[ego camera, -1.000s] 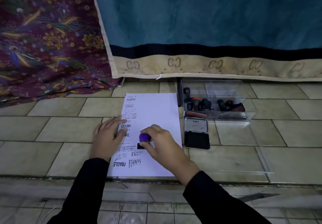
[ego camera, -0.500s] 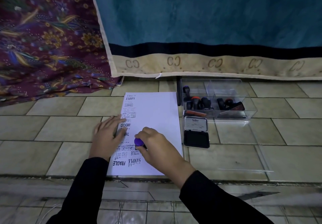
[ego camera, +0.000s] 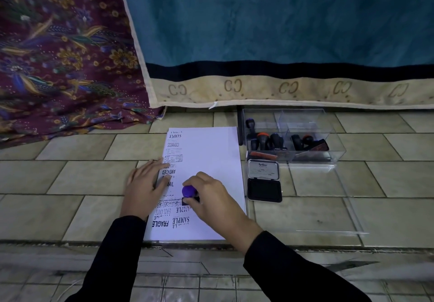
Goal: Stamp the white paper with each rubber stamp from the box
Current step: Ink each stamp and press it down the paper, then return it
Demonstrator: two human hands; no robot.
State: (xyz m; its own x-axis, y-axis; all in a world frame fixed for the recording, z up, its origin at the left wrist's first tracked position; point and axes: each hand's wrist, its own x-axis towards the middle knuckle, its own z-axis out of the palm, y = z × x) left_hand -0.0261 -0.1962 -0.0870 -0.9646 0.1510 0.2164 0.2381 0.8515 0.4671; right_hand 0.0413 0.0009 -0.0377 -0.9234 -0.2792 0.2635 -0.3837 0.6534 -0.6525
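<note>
Stamp, purple-knobbed, head view: our right hand, fingers curled, pinches it on the white paper, slightly nearer us than a second ago. Left hand unchanged, fingers flat on paper's edge. Ink pad, clear box alongside; tiled floor, teal blanket.

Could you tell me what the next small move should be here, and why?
Probably lift the purple-topped stamp straight up: the right hand grips it with its base seemingly down on the white paper, while the left hand rests flat on the sheet's edge.
</note>
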